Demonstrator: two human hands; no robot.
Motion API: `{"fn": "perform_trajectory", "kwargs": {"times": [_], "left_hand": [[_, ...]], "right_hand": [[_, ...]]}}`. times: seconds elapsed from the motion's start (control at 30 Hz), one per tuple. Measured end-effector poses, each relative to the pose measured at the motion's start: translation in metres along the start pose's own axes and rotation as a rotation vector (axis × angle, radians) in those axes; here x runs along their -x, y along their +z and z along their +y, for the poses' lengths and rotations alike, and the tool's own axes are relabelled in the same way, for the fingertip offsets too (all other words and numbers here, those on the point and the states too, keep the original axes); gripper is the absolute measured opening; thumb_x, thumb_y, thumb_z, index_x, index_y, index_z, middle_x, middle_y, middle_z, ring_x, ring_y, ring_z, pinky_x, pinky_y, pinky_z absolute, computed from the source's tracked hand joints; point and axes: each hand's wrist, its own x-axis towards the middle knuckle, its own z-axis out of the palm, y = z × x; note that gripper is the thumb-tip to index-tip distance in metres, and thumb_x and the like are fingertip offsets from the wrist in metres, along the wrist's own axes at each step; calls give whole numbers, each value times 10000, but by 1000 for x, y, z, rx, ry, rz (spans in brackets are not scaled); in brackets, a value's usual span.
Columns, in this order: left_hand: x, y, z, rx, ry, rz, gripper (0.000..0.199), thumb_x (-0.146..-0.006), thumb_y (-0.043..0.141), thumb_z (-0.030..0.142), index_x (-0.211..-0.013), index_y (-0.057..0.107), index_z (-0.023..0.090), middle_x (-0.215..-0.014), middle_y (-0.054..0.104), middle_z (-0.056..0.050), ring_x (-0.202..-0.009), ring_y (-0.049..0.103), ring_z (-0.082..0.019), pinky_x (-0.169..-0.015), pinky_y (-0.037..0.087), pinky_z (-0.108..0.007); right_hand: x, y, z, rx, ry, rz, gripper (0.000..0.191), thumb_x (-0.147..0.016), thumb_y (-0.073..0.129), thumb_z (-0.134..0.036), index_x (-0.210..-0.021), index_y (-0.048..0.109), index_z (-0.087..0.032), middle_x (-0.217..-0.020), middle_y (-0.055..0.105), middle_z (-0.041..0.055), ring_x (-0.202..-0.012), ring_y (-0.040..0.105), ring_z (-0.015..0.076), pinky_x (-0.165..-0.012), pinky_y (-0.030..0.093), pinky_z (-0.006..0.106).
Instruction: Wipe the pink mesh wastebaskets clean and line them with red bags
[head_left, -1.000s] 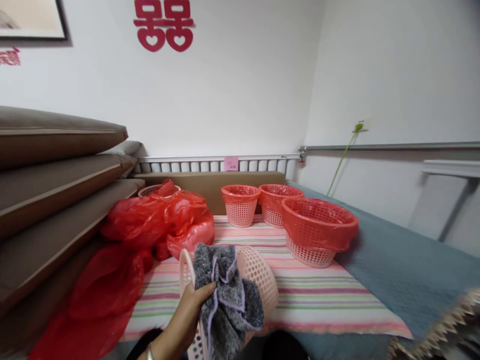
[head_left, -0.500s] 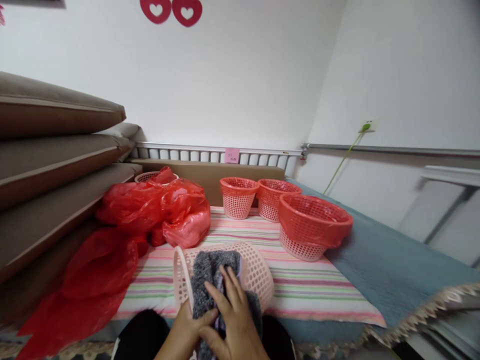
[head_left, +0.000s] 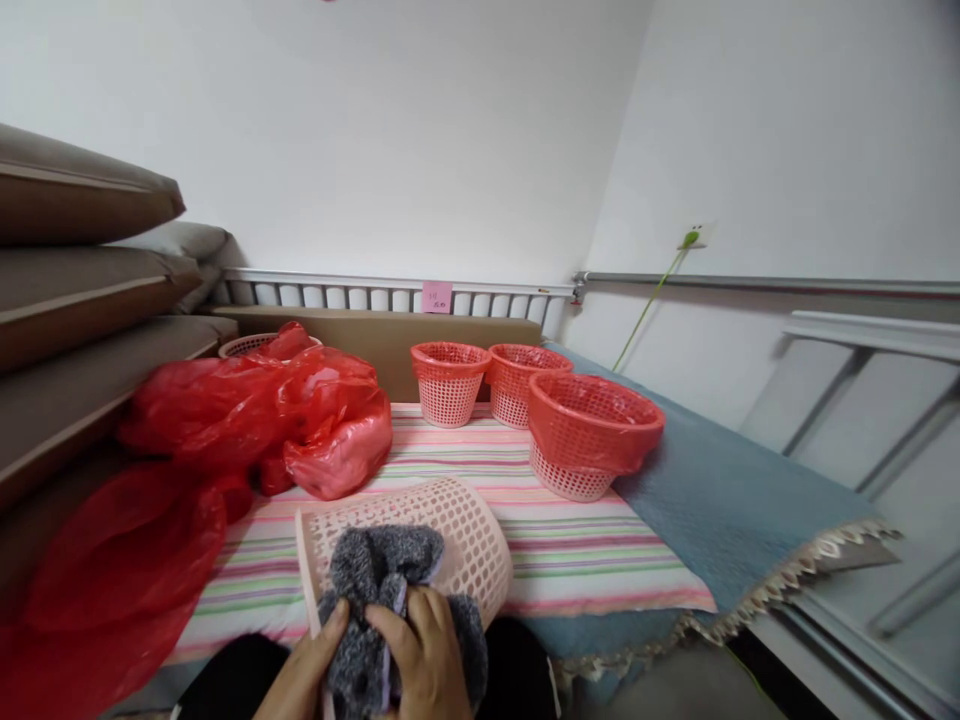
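A pale pink perforated basket point(head_left: 469, 540) lies on its side near the front edge of the striped cloth. Over its side is a fuzzy dark grey cloth point(head_left: 386, 555) with lilac edging. My left hand point(head_left: 304, 665) grips the cloth's left part, close to the basket's rim. With curled fingers my right hand point(head_left: 424, 655) holds the cloth's middle, bunching it up. The fingertips of both hands are partly sunk in the folds.
Three baskets lined with red plastic, one of them the nearest point(head_left: 592, 430), stand at back right. Red plastic bags point(head_left: 330, 420) heap at left beside stacked cushions point(head_left: 90, 290). A radiator point(head_left: 352, 297) runs behind.
The view has shifted to the right. Both hands have closed on the grey cloth, which is now more bunched; the right hand's fingers were spread over it before.
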Motion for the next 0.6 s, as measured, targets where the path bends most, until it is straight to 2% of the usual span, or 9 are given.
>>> {"fn": "perform_trajectory", "kwargs": {"times": [0.1, 0.2, 0.3, 0.4, 0.47, 0.5, 0.6], "left_hand": [[-8, -5, -17, -46, 25, 30, 530, -675, 702, 549, -1095, 687, 226, -1122, 716, -72, -1302, 430, -336, -1101, 310, -466], [-3, -5, -26, -82, 49, 7, 560, -674, 729, 501, -1146, 657, 208, -1135, 709, -101, -1284, 449, -357, -1103, 281, -505], [8, 6, -25, -101, 89, -125, 652, -683, 758, 407, -1258, 574, 161, -1198, 670, -147, -1229, 509, -360, -1096, 284, -512], [12, 18, -23, -154, 110, -255, 735, -680, 768, 397, -1326, 500, 169, -1206, 662, -155, -1167, 567, -349, -1083, 306, -499], [12, 23, -24, -185, 145, -276, 797, -647, 782, 451, -1334, 484, 177, -1173, 678, -151, -1159, 571, -343, -1079, 314, -488], [12, 25, -24, -199, 166, -272, 826, -620, 789, 485, -1326, 489, 178, -1151, 688, -147, -1163, 567, -340, -1078, 319, -479], [13, 26, -25, -243, 184, -240, 843, -553, 806, 536, -1267, 542, 173, -1047, 720, -123, -1130, 576, -353, -1036, 376, -473]], "right_hand": [[3, 2, 17, 89, 80, 9, 638, -590, 540, -174, -1219, 491, -267, -1163, 471, 98, -1074, 483, 318, -878, 442, 474], [-10, -16, 52, 161, 226, 34, 657, -611, 450, -53, -1232, 477, -263, -1099, 524, 78, -1059, 499, 270, -907, 427, 440], [-30, -35, 94, 178, 353, 52, 546, -689, 470, -115, -1223, 489, -224, -1053, 542, 89, -1021, 507, 265, -890, 437, 429], [-46, -43, 123, 230, 472, 156, 457, -718, 493, -237, -1166, 530, -157, -1069, 549, 134, -1035, 501, 298, -902, 427, 458], [-52, -41, 123, 244, 525, 169, 450, -713, 502, -280, -1134, 548, -131, -1044, 562, 147, -1014, 511, 308, -890, 433, 464], [-54, -38, 115, 236, 528, 147, 451, -706, 509, -283, -1128, 553, -129, -1036, 567, 144, -1010, 515, 308, -888, 435, 459], [-59, -26, 64, 138, 470, -8, 442, -695, 531, -241, -1128, 567, -162, -1071, 564, 121, -1046, 514, 290, -913, 428, 425]]}}
